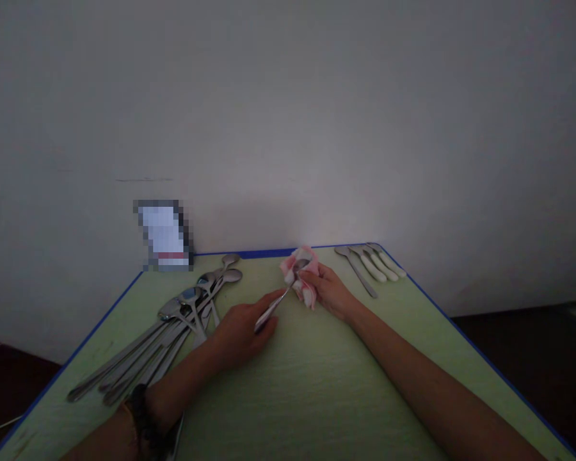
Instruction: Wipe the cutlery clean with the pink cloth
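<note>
My left hand [242,333] is closed around the handle of a metal spoon [279,299], near the middle of the green table [317,390]. The spoon's bowl points up and away into a pink and white cloth [298,272]. My right hand [330,291] is closed on that cloth and presses it round the spoon's bowl. Both forearms rest over the table. A dark band sits on my left wrist.
A pile of several long metal spoons [173,333] lies at the left of the table. Several pieces of cutlery with white handles [374,264] lie at the far right corner. A blurred-out white object [166,235] stands at the far left edge against the pale wall.
</note>
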{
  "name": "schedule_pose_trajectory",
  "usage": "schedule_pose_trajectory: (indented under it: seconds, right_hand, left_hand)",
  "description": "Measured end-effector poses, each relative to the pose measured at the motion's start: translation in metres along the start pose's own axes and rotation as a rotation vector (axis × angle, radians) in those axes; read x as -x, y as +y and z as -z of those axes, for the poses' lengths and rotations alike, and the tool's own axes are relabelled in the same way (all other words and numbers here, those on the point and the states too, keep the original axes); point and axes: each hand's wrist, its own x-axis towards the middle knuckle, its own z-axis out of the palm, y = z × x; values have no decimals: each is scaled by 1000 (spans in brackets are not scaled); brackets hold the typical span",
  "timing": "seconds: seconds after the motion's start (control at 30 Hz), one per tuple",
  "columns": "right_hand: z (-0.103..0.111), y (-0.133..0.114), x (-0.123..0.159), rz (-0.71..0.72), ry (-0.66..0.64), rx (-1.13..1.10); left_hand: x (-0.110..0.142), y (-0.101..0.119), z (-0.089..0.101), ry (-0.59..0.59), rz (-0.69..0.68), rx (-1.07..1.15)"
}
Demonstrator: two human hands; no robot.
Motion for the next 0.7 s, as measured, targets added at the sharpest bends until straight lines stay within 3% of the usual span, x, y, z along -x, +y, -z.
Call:
schedule_pose_trajectory:
  seconds: [0.7]
  right_hand:
    - [0,0,-1,11,-12,28]
  left_hand:
    - [0,1,1,-1,-11,11]
